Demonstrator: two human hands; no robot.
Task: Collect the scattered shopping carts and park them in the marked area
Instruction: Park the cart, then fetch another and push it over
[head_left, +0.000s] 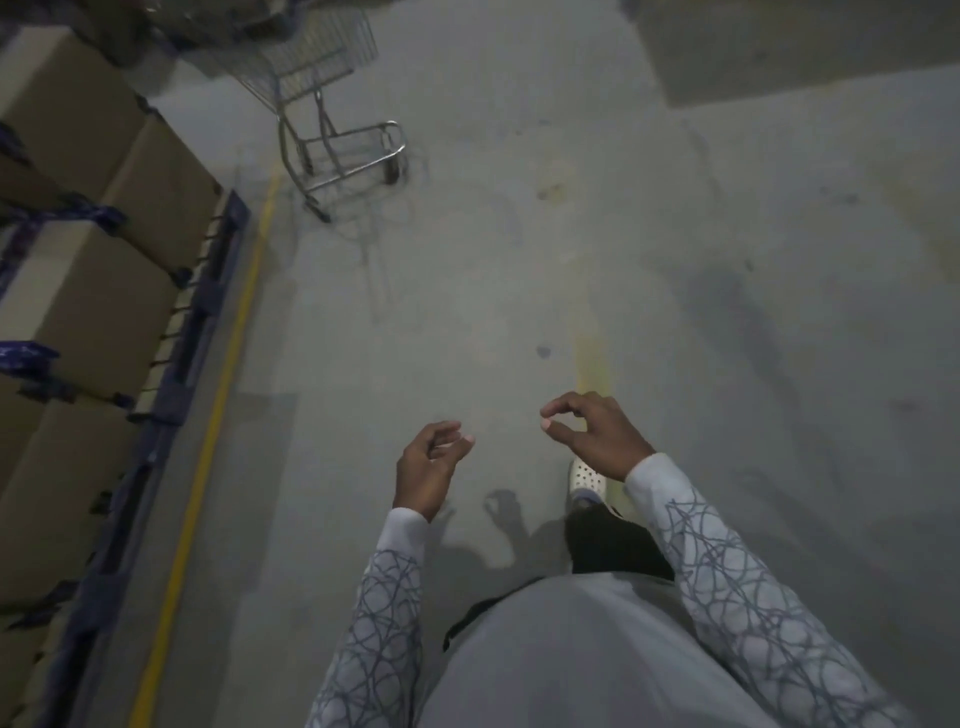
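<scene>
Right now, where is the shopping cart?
In the head view the shopping cart stands upper left on the floor, just right of the yellow line and the cardboard boxes.

Looked like a warehouse or the stockroom of a shop. Showed a bare grey concrete floor (519, 291) marked with a painted yellow line (228, 364), brown cardboard boxes (88, 291) stacked on blue pallets (171, 410) along the left, and a wire shopping cart (311, 67) standing beyond.

A silver shopping cart (332, 98), brown boxes (98, 218), a yellow floor line (218, 405), grey floor (519, 270), and white sleeves (727, 566) with grey scribbled lines.
</scene>
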